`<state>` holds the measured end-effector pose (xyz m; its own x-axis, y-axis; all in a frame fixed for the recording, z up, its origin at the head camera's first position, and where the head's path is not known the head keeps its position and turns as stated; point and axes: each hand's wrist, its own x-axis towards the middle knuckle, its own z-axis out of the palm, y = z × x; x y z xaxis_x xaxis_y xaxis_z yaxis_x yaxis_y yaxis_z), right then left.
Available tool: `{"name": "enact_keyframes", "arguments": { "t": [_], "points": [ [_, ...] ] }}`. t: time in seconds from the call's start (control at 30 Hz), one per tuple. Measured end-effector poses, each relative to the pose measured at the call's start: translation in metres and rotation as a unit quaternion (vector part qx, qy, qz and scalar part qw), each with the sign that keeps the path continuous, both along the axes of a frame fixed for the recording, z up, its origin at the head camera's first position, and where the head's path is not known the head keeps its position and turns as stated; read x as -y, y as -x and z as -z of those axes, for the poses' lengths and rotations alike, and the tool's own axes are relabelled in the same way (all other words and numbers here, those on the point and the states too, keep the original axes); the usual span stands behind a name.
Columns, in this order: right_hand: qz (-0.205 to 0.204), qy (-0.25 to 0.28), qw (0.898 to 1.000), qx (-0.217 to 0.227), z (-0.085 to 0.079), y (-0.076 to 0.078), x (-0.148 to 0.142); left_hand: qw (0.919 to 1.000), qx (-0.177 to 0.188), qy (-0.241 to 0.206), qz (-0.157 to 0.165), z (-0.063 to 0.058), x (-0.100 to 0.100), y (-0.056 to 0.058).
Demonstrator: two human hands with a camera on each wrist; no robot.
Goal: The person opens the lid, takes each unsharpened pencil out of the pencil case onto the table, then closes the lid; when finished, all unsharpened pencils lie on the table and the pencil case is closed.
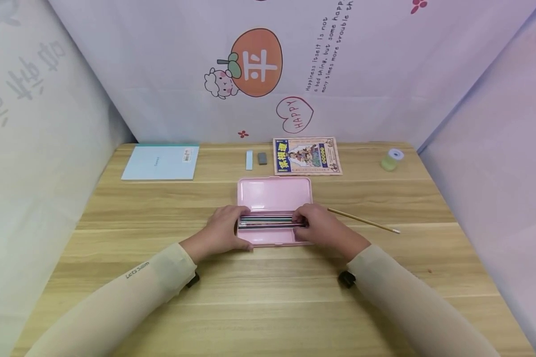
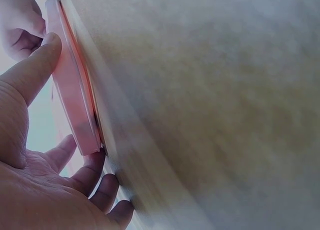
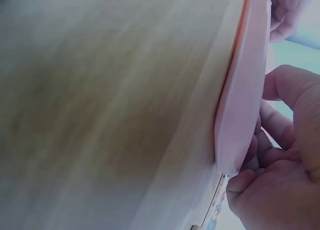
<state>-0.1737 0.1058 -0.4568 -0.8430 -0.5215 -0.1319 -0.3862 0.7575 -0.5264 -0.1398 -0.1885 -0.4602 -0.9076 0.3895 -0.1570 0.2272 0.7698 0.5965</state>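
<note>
A pink pencil case lies open on the table, its lid tipped back to the far side. Several dark and striped pencils rest lengthwise inside. My left hand grips the case's left end, thumb at the front edge; in the left wrist view the left hand spans that end. Reaching into the right end, my right hand has curled fingers on the pencils' ends. The right wrist view shows the right hand at the case's end, its fingertips partly hidden by the wall. A gold pencil lies just right of the case.
Along the back stand a light blue notebook, a small pale blue strip, a grey eraser and a printed booklet. A small green container with a whitish top is at the back right. Fabric walls enclose the table.
</note>
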Motion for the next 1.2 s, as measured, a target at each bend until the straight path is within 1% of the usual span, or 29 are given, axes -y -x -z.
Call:
{"name": "enact_keyframes", "arguments": {
  "t": [0.2, 0.33, 0.57, 0.8, 0.97, 1.1, 1.2],
  "points": [
    [0.011, -0.002, 1.000, 0.015, -0.001, 0.001, 0.000, 1.0000, -0.005, 0.002, 0.001, 0.001, -0.001, 0.001],
    [0.020, 0.004, 1.000, 0.022, 0.000, 0.001, -0.001, 1.0000, -0.002, 0.006, -0.002, 0.002, -0.002, 0.001],
    [0.046, 0.061, 0.997, 0.029, -0.005, -0.003, -0.008, 0.9999, -0.001, 0.012, -0.003, 0.003, -0.004, 0.002],
    [0.078, 0.105, 0.991, 0.008, -0.010, -0.007, -0.029, 0.9999, 0.008, 0.010, -0.008, 0.000, -0.004, 0.000],
    [0.099, 0.155, 0.983, -0.011, -0.011, -0.009, -0.048, 0.9999, 0.008, 0.010, -0.009, -0.001, -0.004, -0.001],
    [0.126, 0.155, 0.979, -0.041, -0.012, -0.009, -0.068, 0.9999, 0.007, 0.012, -0.008, -0.001, -0.005, -0.002],
    [0.151, 0.148, 0.976, -0.050, -0.012, -0.008, -0.088, 0.9998, 0.009, 0.012, -0.010, -0.001, -0.006, -0.002]
  ]
}}
